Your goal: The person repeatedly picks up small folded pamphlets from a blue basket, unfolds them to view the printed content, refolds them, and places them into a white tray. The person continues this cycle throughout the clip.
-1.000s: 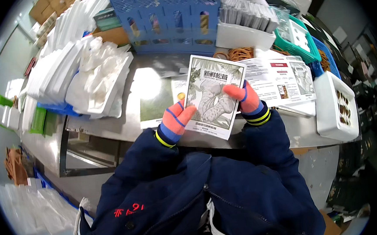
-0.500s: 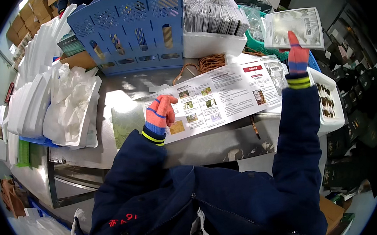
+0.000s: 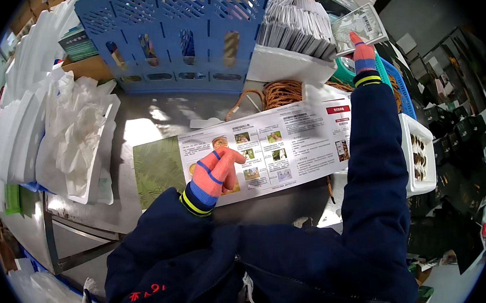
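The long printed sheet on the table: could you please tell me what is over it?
The left hand, fingers curled, is over the left part of the printed sheet; the right sleeve covers its right end. The print beneath both is hidden. Contact is unclear.

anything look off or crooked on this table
Mildly, yes: the long printed leaflet lies at a slant to the blue crate behind it. A brown cord end also pokes out beyond the leaflet's near edge, while the cord coil sits at its far edge, so it looks stray.
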Demonstrator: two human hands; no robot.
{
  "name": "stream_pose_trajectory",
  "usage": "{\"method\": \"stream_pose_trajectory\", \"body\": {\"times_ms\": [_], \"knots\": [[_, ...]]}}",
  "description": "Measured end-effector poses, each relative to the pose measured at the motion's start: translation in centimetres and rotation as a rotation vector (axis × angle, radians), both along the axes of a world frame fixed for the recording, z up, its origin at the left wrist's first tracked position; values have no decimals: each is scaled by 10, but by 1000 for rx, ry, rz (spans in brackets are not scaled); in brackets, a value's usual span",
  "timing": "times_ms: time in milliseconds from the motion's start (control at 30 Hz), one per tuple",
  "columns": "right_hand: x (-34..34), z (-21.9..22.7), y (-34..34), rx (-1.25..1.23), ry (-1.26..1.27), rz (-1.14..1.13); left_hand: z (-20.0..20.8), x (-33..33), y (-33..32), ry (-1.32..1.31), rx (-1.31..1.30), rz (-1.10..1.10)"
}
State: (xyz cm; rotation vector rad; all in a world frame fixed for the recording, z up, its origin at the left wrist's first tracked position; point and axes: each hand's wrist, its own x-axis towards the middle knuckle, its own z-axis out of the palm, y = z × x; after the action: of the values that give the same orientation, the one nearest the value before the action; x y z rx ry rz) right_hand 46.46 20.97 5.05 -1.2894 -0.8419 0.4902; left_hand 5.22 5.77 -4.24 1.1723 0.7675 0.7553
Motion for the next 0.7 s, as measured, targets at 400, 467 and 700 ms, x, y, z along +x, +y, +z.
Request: {"method": "stream_pose_trajectory", "body": {"times_ms": [400,467,700], "knots": [[37,-23,50,-396,-511,-126,5,1,2,-14,-73,-39],[27,-24,51,-377,-722,-245,3,0,2,-15,-31,-47],[77,-76,41,-413,-812,-271,9,1,1,-2,-60,-78]]}}
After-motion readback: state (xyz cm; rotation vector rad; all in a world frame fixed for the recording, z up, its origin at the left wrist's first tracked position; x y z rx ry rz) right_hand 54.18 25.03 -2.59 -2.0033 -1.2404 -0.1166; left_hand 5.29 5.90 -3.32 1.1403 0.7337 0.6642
